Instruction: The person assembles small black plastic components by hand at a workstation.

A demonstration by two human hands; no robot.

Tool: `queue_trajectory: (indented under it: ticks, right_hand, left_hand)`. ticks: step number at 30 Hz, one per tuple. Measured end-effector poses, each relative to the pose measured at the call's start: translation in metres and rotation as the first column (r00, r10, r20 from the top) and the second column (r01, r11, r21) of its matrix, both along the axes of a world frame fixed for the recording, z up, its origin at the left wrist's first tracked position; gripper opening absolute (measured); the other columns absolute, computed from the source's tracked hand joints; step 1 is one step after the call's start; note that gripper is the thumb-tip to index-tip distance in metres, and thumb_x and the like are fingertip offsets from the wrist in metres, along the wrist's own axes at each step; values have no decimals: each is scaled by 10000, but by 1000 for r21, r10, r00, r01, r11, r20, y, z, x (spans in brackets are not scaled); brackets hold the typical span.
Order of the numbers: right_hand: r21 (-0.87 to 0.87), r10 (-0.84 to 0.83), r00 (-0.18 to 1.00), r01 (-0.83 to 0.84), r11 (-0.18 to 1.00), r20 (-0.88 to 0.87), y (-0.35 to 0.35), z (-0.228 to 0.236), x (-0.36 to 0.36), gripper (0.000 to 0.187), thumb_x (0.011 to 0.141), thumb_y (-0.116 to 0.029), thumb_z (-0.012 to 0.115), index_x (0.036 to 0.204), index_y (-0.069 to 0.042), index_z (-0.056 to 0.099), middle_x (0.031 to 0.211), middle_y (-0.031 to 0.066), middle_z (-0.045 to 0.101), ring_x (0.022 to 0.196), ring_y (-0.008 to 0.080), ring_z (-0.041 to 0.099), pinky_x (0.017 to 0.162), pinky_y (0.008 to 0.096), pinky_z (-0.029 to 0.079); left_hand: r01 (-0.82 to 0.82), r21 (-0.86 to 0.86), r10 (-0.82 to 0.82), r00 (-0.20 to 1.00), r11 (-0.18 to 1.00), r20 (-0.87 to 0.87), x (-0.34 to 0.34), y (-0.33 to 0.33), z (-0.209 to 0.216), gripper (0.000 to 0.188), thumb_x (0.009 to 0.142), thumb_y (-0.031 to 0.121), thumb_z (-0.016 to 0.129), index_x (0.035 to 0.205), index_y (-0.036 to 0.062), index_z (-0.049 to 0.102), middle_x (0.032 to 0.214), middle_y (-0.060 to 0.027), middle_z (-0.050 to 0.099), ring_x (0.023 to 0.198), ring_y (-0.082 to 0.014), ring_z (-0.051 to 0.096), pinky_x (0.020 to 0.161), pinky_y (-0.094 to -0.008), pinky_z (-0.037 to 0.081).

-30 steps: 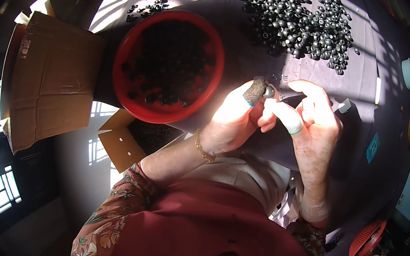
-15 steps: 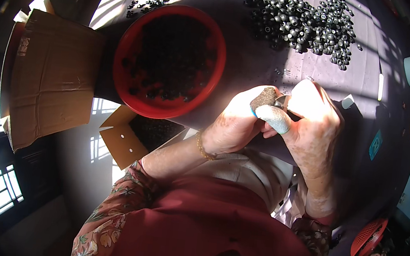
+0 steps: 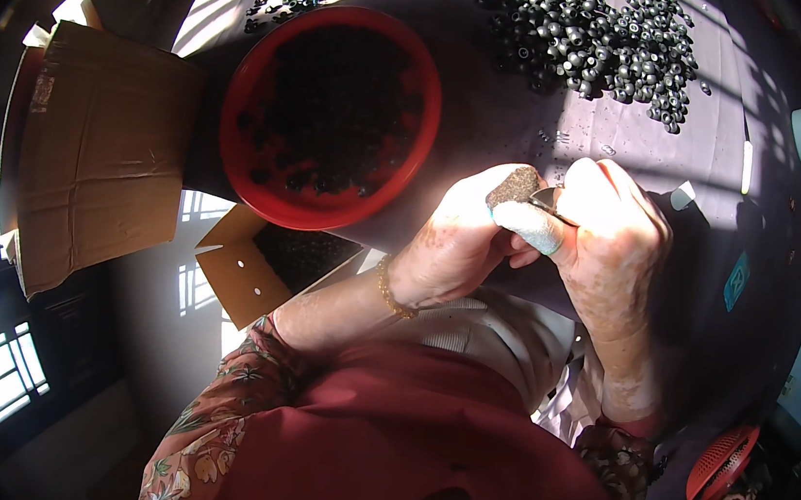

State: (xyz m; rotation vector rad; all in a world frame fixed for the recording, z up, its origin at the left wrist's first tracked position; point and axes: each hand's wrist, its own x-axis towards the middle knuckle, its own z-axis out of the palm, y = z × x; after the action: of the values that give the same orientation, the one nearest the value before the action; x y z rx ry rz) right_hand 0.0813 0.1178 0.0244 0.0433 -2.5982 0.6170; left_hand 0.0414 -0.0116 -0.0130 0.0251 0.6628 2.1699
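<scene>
My two hands meet above the near part of the table. My left hand [image 3: 462, 222] is closed, with a rough brown cover [image 3: 514, 189] on its thumb; whatever it pinches is hidden. My right hand [image 3: 622, 234], also closed, wears a pale wrap [image 3: 532, 227] on its thumb. Out of its fist a small dark metal blade [image 3: 552, 203] points at my left thumb. Beyond the hands a heap of small round black parts with holes [image 3: 587, 50] lies on the cloth. To the left, a red basin [image 3: 321, 217] holds many similar dark pieces.
An upright cardboard box [image 3: 110, 137] stands far left. An open carton [image 3: 227, 276] with dark contents sits below the basin. Small black bits [image 3: 294, 5] lie beyond the basin. On the right are a teal packet [image 3: 736, 281], a white scrap [image 3: 683, 195] and a red strainer [image 3: 721, 467].
The blade has turned slightly between my hands and more of its dark side shows. Both hands stay together in nearly the same place.
</scene>
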Motion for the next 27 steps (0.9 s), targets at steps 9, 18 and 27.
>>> queue_trajectory:
  ticks: [9, 18, 27]
  right_hand:
    - [-104, 133, 988, -125, 987, 75, 4, -1, 4, 453, 675, -475, 689, 656, -55, 521, 581, 61, 459, 522, 235, 511, 481, 325, 409]
    - [-390, 124, 992, -107, 914, 17, 11, -7, 21, 232, 897, -194, 556, 911, 31, 496, 832, 132, 537, 707, 217, 524, 658, 308, 431]
    - [135, 71, 986, -51, 990, -148, 7, -2, 23, 208, 792, -55, 641, 993, -24, 598, 843, 102, 533, 727, 247, 558, 646, 346, 462]
  left_hand:
    - [-9, 9, 9, 1000, 1000, 6, 5, -2, -1, 151, 907, 169, 497, 892, 20, 520, 687, -30, 473, 592, -99, 422, 525, -241, 349]
    - [168, 227, -136, 980, 959, -148, -9, -2, -9, 421, 960, 421, 346, 718, 85, 421, 633, 0, 351, 526, -101, 316, 491, -246, 312]
    - [81, 208, -84, 997, 975, 2, -6, -2, -9, 289, 944, 298, 431, 797, 57, 489, 633, -11, 414, 558, -93, 371, 521, -245, 345]
